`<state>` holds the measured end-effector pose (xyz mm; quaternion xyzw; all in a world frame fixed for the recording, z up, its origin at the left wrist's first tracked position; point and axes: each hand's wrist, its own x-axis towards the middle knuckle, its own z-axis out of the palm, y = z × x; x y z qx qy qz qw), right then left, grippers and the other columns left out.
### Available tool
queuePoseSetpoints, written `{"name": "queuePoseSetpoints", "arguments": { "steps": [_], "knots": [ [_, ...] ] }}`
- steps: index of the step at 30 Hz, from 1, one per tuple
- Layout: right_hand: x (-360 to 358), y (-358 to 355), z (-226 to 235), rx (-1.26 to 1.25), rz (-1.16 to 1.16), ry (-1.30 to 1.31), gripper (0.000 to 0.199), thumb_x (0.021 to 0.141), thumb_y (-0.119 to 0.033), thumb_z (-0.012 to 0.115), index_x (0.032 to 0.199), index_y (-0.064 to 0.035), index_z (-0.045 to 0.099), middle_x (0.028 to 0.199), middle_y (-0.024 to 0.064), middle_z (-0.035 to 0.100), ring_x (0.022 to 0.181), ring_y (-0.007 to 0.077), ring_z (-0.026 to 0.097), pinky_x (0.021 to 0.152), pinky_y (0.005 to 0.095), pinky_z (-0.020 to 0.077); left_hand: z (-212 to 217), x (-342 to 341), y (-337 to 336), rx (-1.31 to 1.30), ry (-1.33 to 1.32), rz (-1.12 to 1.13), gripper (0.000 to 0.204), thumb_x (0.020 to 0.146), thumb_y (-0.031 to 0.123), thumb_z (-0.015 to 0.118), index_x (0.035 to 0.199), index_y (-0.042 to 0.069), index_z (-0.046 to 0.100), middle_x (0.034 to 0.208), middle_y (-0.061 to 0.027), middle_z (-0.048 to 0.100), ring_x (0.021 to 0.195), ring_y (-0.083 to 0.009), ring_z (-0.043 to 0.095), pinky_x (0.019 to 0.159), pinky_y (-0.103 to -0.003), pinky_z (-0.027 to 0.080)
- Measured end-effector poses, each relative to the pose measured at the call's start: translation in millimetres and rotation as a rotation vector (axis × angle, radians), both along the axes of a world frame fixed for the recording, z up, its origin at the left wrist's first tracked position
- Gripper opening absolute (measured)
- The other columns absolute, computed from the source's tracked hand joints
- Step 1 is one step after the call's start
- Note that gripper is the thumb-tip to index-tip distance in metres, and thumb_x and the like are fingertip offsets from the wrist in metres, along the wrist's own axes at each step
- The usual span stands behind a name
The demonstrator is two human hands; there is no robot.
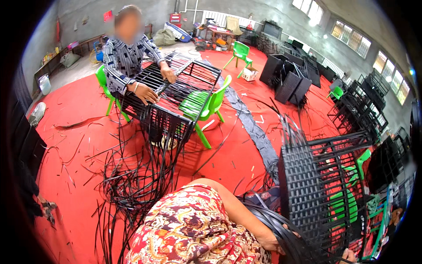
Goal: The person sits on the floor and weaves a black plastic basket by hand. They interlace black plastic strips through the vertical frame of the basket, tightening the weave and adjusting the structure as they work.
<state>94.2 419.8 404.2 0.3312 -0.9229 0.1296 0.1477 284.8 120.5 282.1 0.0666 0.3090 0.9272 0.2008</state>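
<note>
Red floor mat covers most of the workshop, littered with strip offcuts. Stacks of finished black woven furniture frames line the far right wall.

Nearest big thing: half-woven black frame at lower right, a metal-bar skeleton with flat plastic rattan strips woven across its left face, loose strip ends sticking up from the top edge. It stands propped over a green plastic chair seen through the bars. Judgement: the frame is stiff and moderately heavy, best gripped by the bare bars at the right, not the weave.

Bundle of black rattan strips curves from the person's lap into the frame's lower left. Judgement: light, springy, smooth and a bit slippery; they will whip back if let go, so hold near the working end, close to the weave.

Left hand sits low, buried in that bundle, touching the strips; fingers mostly hidden, cannot tell whether they pinch or lie spread. Right hand shows only at the bottom edge under the frame; finger state cannot be told.

A co-worker in a striped top sits across on a green chair, both hands on a second frame laid over another chair, a tangle of loose strips spilling to the floor.
</note>
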Motion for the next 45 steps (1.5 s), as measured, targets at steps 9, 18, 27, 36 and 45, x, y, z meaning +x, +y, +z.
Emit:
{"name": "queuePoseSetpoints", "arguments": {
  "steps": [9, 18, 27, 36, 45],
  "knots": [
    [8.3, -76.7, 4.0, 0.061, -0.033, -0.073, 0.032, 0.086, -0.030, 0.061, 0.076, 0.0003, 0.060, 0.072, 0.0229, 0.058, 0.070, 0.0406, 0.058, 0.062, 0.0428, 0.0451, 16.0, 46.5, -51.0, 0.187, -0.322, -0.053, 0.037, 0.094, 0.038, 0.049, 0.110, 0.005, 0.057, 0.105, -0.0160, 0.066, 0.101, -0.0280, 0.062, 0.091, -0.038, 0.048],
    [12.1, -63.3, -36.4, 0.037, -0.287, -0.401, 0.036, 0.088, -0.034, 0.058, 0.076, 0.0004, 0.060, 0.071, 0.0242, 0.059, 0.069, 0.0394, 0.059, 0.063, 0.0416, 0.0462, -4.5, 25.8, -144.7, -0.265, -0.467, -0.048, 0.035, 0.090, 0.028, 0.054, 0.120, 0.010, 0.052, 0.122, -0.0123, 0.055, 0.109, -0.0284, 0.055, 0.096, -0.046, 0.044],
    [-20.4, -40.9, -83.5, 0.108, 0.021, -0.438, 0.033, 0.094, -0.023, 0.046, 0.097, 0.0061, 0.062, 0.086, 0.0218, 0.062, 0.081, 0.0308, 0.060, 0.074, 0.0413, 0.0459, 24.9, 55.3, -206.4, -1.463, 0.486, 0.586, 0.052, 0.084, 0.043, 0.048, 0.131, 0.022, 0.042, 0.140, -0.0124, 0.036, 0.126, -0.0308, 0.038, 0.103, -0.055, 0.026],
    [-31.6, -71.2, -78.2, 0.355, -0.105, -0.499, 0.046, 0.096, -0.036, 0.043, 0.112, 0.0023, 0.061, 0.107, 0.0232, 0.062, 0.100, 0.0373, 0.059, 0.088, 0.0421, 0.0436, 65.8, -97.2, -283.8, -2.282, 0.571, 0.243, 0.051, 0.083, 0.047, 0.042, 0.130, 0.027, 0.045, 0.145, -0.0123, 0.034, 0.137, -0.0316, 0.027, 0.107, -0.056, 0.021],
    [-54.6, -35.5, -94.1, 0.294, -0.068, -0.454, 0.055, 0.092, -0.051, 0.040, 0.116, -0.0054, 0.061, 0.100, 0.0228, 0.064, 0.092, 0.0387, 0.061, 0.082, 0.0447, 0.0458, -37.4, -136.2, -363.3, -1.829, -0.050, 0.203, 0.053, 0.086, 0.048, 0.039, 0.131, 0.020, 0.047, 0.143, -0.0133, 0.037, 0.135, -0.0314, 0.031, 0.107, -0.052, 0.024]
  ]
}}
